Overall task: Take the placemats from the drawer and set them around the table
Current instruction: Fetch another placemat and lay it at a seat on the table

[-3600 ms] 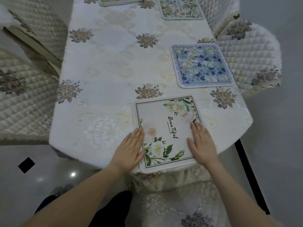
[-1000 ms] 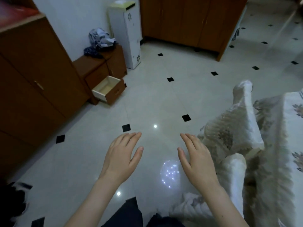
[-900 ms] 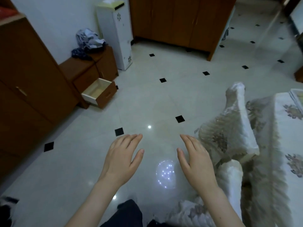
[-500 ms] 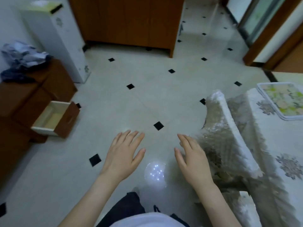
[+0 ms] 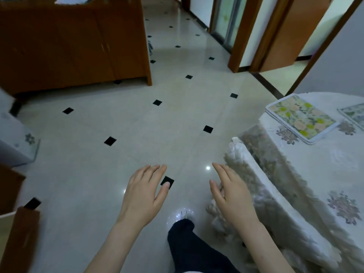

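Note:
My left hand [image 5: 144, 191] and my right hand [image 5: 230, 191] hover palm down over the tiled floor, fingers apart, holding nothing. On the right stands the table [image 5: 323, 170] under a white embroidered cloth. A placemat with yellow and peach flowers [image 5: 300, 118] lies near its far edge, and a second placemat [image 5: 354, 115] is cut off by the right edge of the view. The open wooden drawer [image 5: 19, 237] shows at the bottom left corner; its inside is out of view.
A quilted chair back [image 5: 262, 186] stands between my right hand and the table. A large wooden cabinet [image 5: 74, 42] fills the far left, a white appliance [image 5: 15, 142] the left edge. Doorways [image 5: 285, 34] open at the back right. My dark-trousered leg [image 5: 193, 249] steps forward.
The view has swung right: the drawer has slid to the bottom left corner, the table and placemats have come into view. Both hands stay empty in front of me.

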A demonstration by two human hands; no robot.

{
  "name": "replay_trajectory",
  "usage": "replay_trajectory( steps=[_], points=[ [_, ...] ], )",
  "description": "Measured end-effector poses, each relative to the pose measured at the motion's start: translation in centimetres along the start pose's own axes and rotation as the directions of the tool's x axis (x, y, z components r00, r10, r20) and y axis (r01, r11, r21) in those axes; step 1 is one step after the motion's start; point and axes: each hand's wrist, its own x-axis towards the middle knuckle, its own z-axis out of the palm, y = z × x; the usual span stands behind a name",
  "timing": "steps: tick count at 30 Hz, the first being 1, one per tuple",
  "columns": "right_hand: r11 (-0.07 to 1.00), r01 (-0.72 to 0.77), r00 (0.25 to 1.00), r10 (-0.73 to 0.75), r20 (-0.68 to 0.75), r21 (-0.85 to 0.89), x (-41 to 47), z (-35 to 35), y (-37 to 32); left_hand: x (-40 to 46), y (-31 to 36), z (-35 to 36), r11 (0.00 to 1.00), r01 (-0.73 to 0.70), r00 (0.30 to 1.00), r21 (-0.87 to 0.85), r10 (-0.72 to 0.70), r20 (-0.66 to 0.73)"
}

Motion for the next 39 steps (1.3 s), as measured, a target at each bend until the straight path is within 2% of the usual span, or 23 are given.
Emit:
replay_trajectory(
  steps=[5, 13, 20, 25, 29, 33, 39],
  points=[
    [0.998, -0.059, 0.998, 0.06, -0.023, 0.027, 9.7, 0.6, 1.5, 11.3, -0.8, 0.2, 0.996, -0.085, 0.994, 0.036, 0.082, 0.071],
    [0.991, -0.135, 0.986, 0.136, -0.095, 0.01, 22.9, -0.7, 3.1, 27.6, -0.7, -1.1, 0.974, -0.227, 0.973, 0.002, 0.226, 0.052],
    [0.965, -0.26, 0.961, 0.256, -0.106, -0.027, 32.7, 1.7, 5.1, 39.1, -3.4, 1.9, 0.942, -0.336, 0.925, -0.019, 0.334, 0.184],
    [0.924, -0.379, 0.914, 0.367, -0.172, -0.046, 40.8, 3.3, 6.1, 50.5, -5.4, 2.8, 0.876, -0.482, 0.842, 0.008, 0.461, 0.278],
    [0.879, -0.476, 0.851, 0.456, -0.259, -0.017, 46.6, 2.2, 6.5, 60.1, -4.2, 1.9, 0.806, -0.591, 0.768, -0.022, 0.57, 0.292],
    [0.816, -0.577, 0.756, 0.543, -0.366, 0.019, 50.1, 0.2, 8.4, 67.8, -0.5, 2.3, 0.693, -0.718, 0.651, -0.07, 0.704, 0.286],
    [0.693, -0.718, 0.603, 0.67, -0.434, 0.073, 52.4, -1.8, 13.7, 75.0, 6.0, 6.8, 0.577, -0.798, 0.512, -0.176, 0.802, 0.308]
  ],
)
